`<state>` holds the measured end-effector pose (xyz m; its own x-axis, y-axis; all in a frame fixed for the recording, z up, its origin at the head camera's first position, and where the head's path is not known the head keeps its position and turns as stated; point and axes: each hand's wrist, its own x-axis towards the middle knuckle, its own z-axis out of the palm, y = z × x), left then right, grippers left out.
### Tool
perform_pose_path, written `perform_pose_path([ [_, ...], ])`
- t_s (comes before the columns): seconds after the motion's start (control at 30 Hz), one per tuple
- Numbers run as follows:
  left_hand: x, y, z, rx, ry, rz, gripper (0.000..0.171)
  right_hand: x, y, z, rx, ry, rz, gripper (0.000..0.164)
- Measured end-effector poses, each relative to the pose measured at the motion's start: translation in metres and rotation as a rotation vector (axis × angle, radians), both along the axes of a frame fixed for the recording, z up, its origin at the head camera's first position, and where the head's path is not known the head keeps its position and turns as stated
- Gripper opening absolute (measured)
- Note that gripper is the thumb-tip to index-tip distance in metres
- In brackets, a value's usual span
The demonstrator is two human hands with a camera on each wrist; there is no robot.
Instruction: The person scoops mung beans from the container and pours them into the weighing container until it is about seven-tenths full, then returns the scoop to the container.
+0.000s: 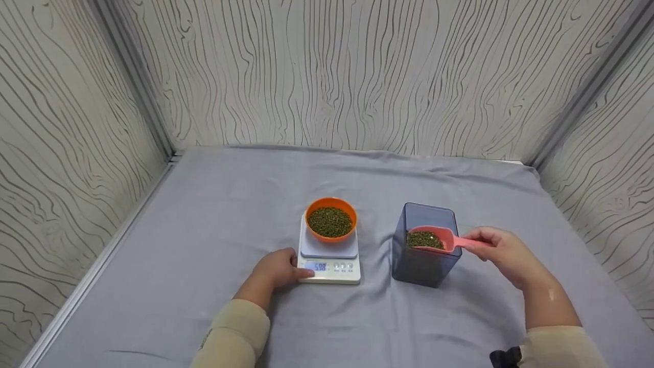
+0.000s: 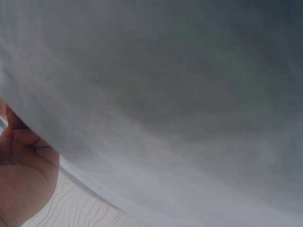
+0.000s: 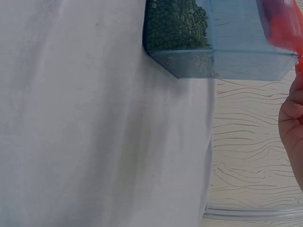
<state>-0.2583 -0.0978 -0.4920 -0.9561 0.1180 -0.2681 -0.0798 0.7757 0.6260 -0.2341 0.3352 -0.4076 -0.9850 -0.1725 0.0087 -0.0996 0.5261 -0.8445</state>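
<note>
My left hand [image 1: 280, 268] is at the left front corner of a white kitchen scale [image 1: 329, 250], thumb on top beside the lit display, fingers against its side. The digits look like 598. An orange bowl [image 1: 332, 238] sits on the scale, holding small green beans [image 1: 329, 222]. To the right, my right hand [image 1: 503, 255] grips the handle of a pink scoop [image 1: 448, 238] loaded with the same beans. The scoop's head is in the mouth of a clear bluish container [image 1: 421, 271]. More beans [image 3: 175, 26] show through its wall in the right wrist view.
A wrinkled grey cloth [image 1: 230, 204] covers the table. Wood-grain-patterned panels [image 1: 327, 76] enclose the back and both sides, with metal posts [image 1: 135, 76] at the corners. The container stands a short distance right of the scale.
</note>
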Motion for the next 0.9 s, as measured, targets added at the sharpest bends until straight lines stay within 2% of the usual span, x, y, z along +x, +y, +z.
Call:
perform_pose_path([
  [0.2,0.0,0.001,0.001,0.002,0.008,0.001,0.046,0.001,0.008,-0.011,-0.086,0.026,-0.013,0.027],
  [0.47,0.0,0.0,0.001,-0.016,0.002,-0.003,0.046,0.001,0.01,-0.02,-0.194,-0.002,-0.028,0.029],
  [0.7,0.0,0.0,0.0,-0.014,-0.006,0.002,0.047,0.0,0.009,-0.019,-0.211,0.014,-0.046,0.027],
  [0.9,0.0,0.0,0.001,-0.01,-0.021,0.011,0.046,-0.001,0.003,-0.011,-0.279,0.053,-0.066,0.018],
])
